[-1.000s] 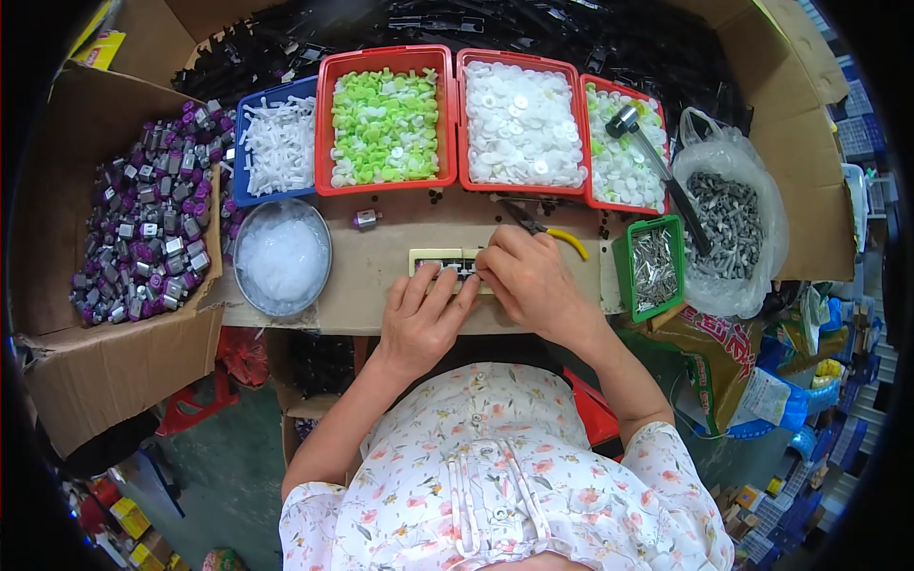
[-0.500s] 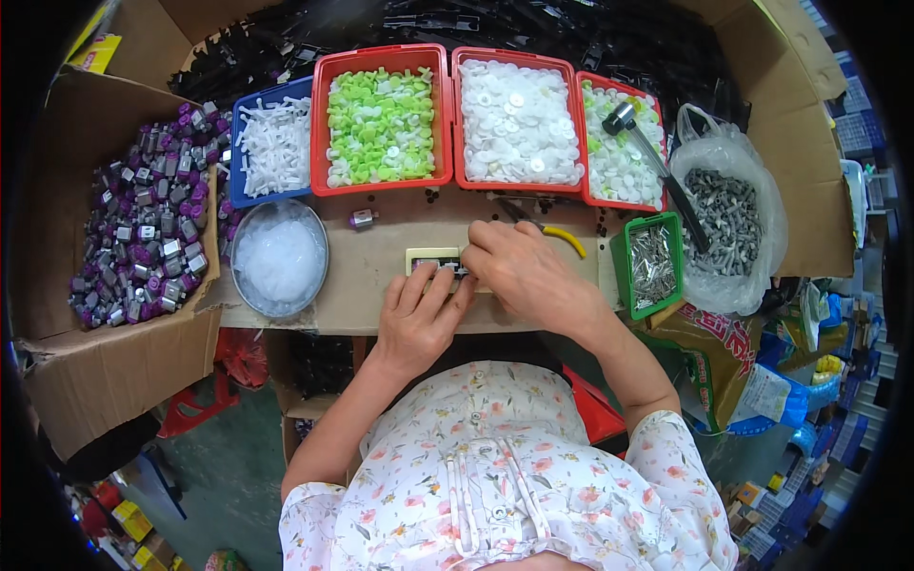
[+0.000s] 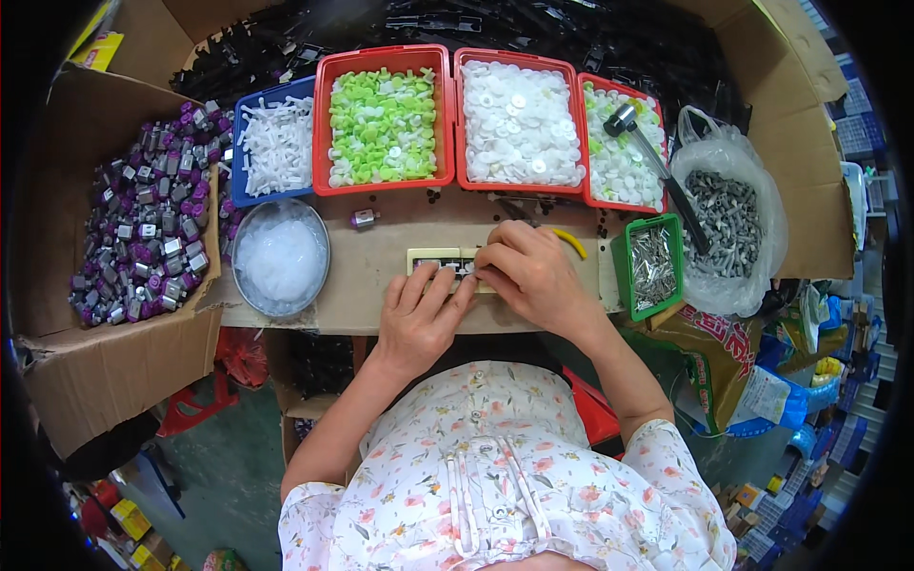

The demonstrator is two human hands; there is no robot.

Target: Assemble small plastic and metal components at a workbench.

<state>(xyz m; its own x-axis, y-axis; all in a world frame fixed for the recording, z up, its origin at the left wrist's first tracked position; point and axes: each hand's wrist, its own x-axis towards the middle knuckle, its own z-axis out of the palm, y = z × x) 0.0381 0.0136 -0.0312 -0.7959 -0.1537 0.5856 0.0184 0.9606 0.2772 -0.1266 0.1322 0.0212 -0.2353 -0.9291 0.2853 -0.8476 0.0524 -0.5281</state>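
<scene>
Both hands meet at the cream jig (image 3: 440,259) mid-bench. Left hand (image 3: 419,319) lies flat, fingers spread, steadying it; right hand (image 3: 528,271) pinches something small at its right end, hidden. Looks like seating a part; next needs firm, square pressure.

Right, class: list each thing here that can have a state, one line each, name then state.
left hand: flat, fingers on the cream fixture
right hand: curled over the fixture
red bin of green parts: full
round clear tub: open, filled
plastic bag of metal parts: open
cardboard box of purple parts: open
</scene>
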